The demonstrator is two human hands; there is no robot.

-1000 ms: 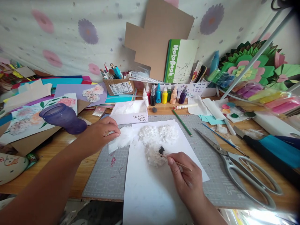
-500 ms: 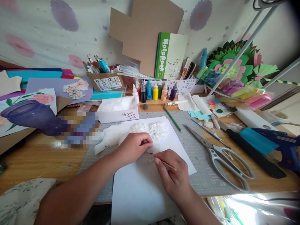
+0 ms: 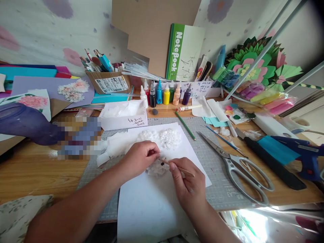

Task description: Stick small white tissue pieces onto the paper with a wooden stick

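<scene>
My right hand (image 3: 188, 179) grips a thin wooden stick (image 3: 184, 171) like a pencil, its tip pointing left toward my left hand. My left hand (image 3: 145, 155) is closed in a pinch just beyond the tip; whatever its fingertips hold is too small to make out. Below both hands, a cluster of white paper bits (image 3: 157, 168) with a small dark spot lies on a white paper sheet (image 3: 149, 202). Two more fluffy white paper flowers are on the sheet farther back, the right one (image 3: 170, 138) in plain sight and the left one (image 3: 146, 135) partly behind my left hand.
Left of the sheet lie torn white paper pieces (image 3: 115, 146), with a white box (image 3: 124, 123) behind them. Large scissors (image 3: 235, 168), a black-handled knife (image 3: 273, 162) and a blue glue gun (image 3: 308, 153) lie right. Paint bottles (image 3: 166, 94) line the back; a green pencil (image 3: 186, 126) lies nearer.
My hands have drawn slightly apart, and the white cluster with its dark spot now shows between them. The stick has moved a little to the right. The view has shifted slightly.
</scene>
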